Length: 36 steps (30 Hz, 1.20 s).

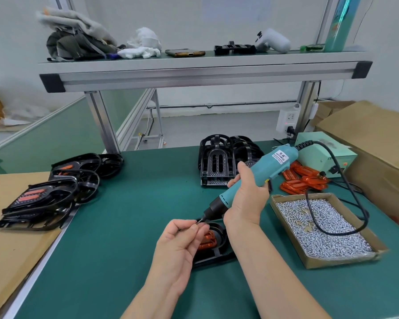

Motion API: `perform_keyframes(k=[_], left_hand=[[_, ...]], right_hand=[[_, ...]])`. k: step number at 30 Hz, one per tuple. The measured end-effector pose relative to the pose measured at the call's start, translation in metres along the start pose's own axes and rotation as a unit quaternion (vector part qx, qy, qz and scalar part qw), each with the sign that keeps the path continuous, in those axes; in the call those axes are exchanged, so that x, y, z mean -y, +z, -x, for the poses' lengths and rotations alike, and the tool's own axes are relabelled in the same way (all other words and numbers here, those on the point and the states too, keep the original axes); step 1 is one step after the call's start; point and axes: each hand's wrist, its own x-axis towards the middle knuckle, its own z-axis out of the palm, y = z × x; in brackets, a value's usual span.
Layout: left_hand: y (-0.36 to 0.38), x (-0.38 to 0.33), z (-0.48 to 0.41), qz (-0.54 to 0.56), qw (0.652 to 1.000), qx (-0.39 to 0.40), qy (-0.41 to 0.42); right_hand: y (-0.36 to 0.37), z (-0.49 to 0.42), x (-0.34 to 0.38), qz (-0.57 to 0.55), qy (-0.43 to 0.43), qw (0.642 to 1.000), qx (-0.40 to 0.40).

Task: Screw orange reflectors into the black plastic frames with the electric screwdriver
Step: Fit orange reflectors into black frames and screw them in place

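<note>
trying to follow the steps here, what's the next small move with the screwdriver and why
Probably lower the screwdriver tip onto the frame below. The left hand pinches what looks like a screw at the bit, the right hand holds the tool tilted above, and the orange reflector already sits in the frame.

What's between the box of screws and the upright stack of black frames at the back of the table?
In the head view, the loose pile of orange reflectors lies between the screw box and the frame stack, and the right hand holds the electric screwdriver across that stretch.
</note>
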Motion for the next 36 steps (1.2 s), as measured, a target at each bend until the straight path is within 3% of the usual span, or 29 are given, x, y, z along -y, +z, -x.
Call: perform_keyframes(k=[14,16,18,20,23,29,32,36], left_hand=[[-0.003,-0.008,-0.002,-0.039,0.998,0.031,-0.044],[-0.008,-0.009,-0.004,-0.090,0.994,0.033,-0.042],[-0.015,-0.011,-0.009,-0.209,0.978,0.003,0.003],[-0.026,-0.014,-0.017,-0.335,0.937,-0.053,0.080],[-0.033,-0.018,-0.025,-0.505,0.840,-0.108,0.166],[-0.025,-0.009,-0.028,-0.738,0.649,-0.107,0.149],[-0.026,-0.005,-0.028,-0.776,0.597,-0.099,0.176],[-0.025,-0.004,-0.031,-0.789,0.580,-0.096,0.178]], right_hand=[[0.007,-0.005,0.008,-0.013,-0.015,1.000,0.018],[0.008,-0.006,0.012,-0.010,-0.027,0.999,0.022],[0.007,-0.009,0.016,-0.010,-0.043,0.999,0.027],[0.005,-0.011,0.019,0.001,-0.063,0.998,0.032],[0.002,-0.014,0.022,0.024,-0.108,0.993,0.040],[-0.004,-0.013,0.021,0.089,-0.179,0.976,0.081],[-0.007,-0.011,0.019,0.114,-0.181,0.972,0.098],[-0.009,-0.005,0.009,0.141,-0.183,0.966,0.118]])
